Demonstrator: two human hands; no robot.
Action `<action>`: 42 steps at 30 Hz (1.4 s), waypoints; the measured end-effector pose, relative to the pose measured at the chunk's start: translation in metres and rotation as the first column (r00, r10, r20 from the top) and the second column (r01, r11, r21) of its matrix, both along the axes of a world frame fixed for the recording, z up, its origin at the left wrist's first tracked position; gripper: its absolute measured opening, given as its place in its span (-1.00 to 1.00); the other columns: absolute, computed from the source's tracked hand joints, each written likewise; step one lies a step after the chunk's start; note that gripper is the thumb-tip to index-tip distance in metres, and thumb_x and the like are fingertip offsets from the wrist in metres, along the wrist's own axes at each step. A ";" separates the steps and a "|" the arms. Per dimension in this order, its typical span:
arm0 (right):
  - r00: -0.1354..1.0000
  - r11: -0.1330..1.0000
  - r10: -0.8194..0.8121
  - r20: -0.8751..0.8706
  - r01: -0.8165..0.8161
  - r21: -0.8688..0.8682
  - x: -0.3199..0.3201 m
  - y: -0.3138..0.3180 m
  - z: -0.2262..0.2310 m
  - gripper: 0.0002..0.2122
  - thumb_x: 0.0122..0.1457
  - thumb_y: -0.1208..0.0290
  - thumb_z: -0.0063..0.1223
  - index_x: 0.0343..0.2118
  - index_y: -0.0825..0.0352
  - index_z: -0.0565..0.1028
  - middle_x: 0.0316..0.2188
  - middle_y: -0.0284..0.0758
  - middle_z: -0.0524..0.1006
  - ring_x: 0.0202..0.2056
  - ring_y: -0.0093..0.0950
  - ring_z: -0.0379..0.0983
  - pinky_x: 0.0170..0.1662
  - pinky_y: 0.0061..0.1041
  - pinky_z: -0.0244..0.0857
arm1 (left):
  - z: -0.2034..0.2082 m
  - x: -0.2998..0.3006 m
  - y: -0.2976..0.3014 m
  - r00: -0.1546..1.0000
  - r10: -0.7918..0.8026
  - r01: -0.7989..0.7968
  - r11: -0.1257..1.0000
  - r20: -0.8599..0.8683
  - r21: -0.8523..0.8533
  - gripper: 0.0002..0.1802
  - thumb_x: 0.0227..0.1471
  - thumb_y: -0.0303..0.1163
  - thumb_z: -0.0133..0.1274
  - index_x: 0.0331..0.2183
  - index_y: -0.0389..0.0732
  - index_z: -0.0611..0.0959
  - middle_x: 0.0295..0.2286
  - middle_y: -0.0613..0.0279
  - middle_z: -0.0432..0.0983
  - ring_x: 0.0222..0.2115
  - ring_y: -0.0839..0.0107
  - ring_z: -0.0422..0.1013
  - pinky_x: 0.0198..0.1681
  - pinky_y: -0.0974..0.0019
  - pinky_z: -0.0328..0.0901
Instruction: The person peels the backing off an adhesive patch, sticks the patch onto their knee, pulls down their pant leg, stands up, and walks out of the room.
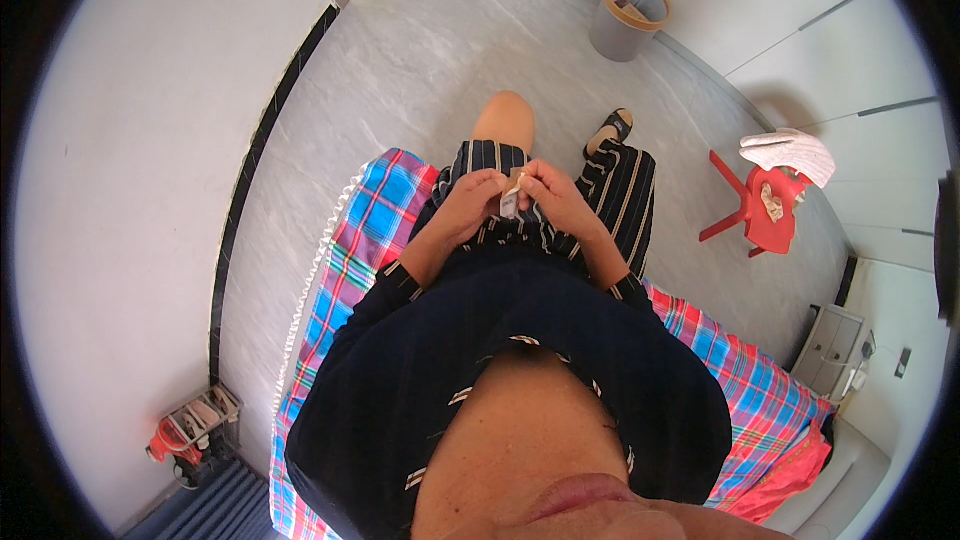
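Above my lap, my left hand point(478, 202) and my right hand point(556, 198) meet, fingertips close together. Between them is a small adhesive bandage point(516, 178), tan on top, with its white paper wrapper point(509, 206) hanging below. Both hands are closed in a pinch on it; the fingers partly cover it. Just beneath lie my striped trousers point(487, 156). The left trouser leg is pulled up and my bare knee point(505, 120) shows beyond my hands.
I sit on a bed with a plaid cover point(350, 240). A red stool point(768, 212) stands at the right, a pale pink cloth point(790, 154) over it. A grey bin point(622, 30) is by the white cabinets point(800, 0). A small rack point(202, 412) stands at the lower left.
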State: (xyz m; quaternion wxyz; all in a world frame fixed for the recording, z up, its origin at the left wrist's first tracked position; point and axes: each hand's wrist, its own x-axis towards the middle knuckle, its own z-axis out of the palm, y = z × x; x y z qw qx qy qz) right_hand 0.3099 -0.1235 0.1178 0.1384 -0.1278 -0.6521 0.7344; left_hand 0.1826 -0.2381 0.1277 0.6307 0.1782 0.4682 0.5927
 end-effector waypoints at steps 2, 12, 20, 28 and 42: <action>0.999 0.996 -0.022 -0.033 0.019 -0.087 0.000 0.000 -0.005 -0.88 0.15 0.43 -0.24 -0.45 0.36 0.28 -0.58 -0.42 0.36 -0.53 -0.66 0.30 -0.42 -0.68 0.21 | -0.010 -0.002 0.000 0.998 0.013 -0.014 1.000 0.066 0.015 -0.85 0.03 -0.36 -0.18 -0.44 -0.21 0.44 -0.52 0.29 0.41 -0.47 0.49 0.37 -0.38 0.46 0.27; 0.970 0.907 -0.230 -0.082 0.183 -0.380 -0.002 0.005 -0.018 -0.90 0.15 0.43 -0.24 -0.41 0.34 0.30 -0.51 -0.40 0.35 -0.46 -0.63 0.31 -0.36 -0.58 0.29 | -0.007 -0.016 -0.003 0.956 0.261 -0.266 0.964 0.136 0.021 -0.89 0.05 -0.34 -0.16 -0.40 -0.15 0.43 -0.38 0.29 0.40 -0.31 0.47 0.33 -0.24 0.30 0.25; 0.961 0.889 -0.267 -0.073 0.217 -0.403 0.016 0.010 -0.025 -0.91 0.11 0.43 -0.22 -0.44 0.32 0.32 -0.52 -0.43 0.36 -0.45 -0.61 0.30 -0.32 -0.56 0.27 | -0.029 -0.031 -0.007 0.943 0.304 -0.315 0.947 0.132 0.067 -0.68 0.05 -0.31 -0.24 -0.26 -0.36 0.42 -0.24 0.10 0.37 -0.18 0.26 0.31 -0.10 0.18 0.20; 0.895 0.798 -0.423 -0.138 0.296 -0.525 0.037 0.031 -0.047 -0.95 0.04 0.48 -0.23 -0.50 0.29 0.28 -0.50 -0.43 0.37 -0.42 -0.61 0.31 -0.29 -0.61 0.20 | -0.028 -0.048 -0.002 0.873 0.427 -0.455 0.887 0.236 0.080 -0.76 0.03 -0.35 -0.22 -0.33 -0.31 0.45 -0.32 0.14 0.42 -0.28 0.32 0.35 -0.16 0.24 0.23; 0.580 0.390 -0.809 0.100 0.655 -0.647 0.063 0.140 -0.078 -0.98 0.07 0.52 -0.21 -0.44 0.30 0.28 -0.41 -0.27 0.42 -0.38 -0.42 0.41 -0.34 -0.40 0.34 | -0.019 -0.091 0.036 0.867 0.483 -0.496 0.860 0.123 0.118 -0.62 0.03 -0.30 -0.19 -0.14 -0.34 0.35 -0.15 0.11 0.32 -0.12 0.25 0.26 -0.07 0.13 0.18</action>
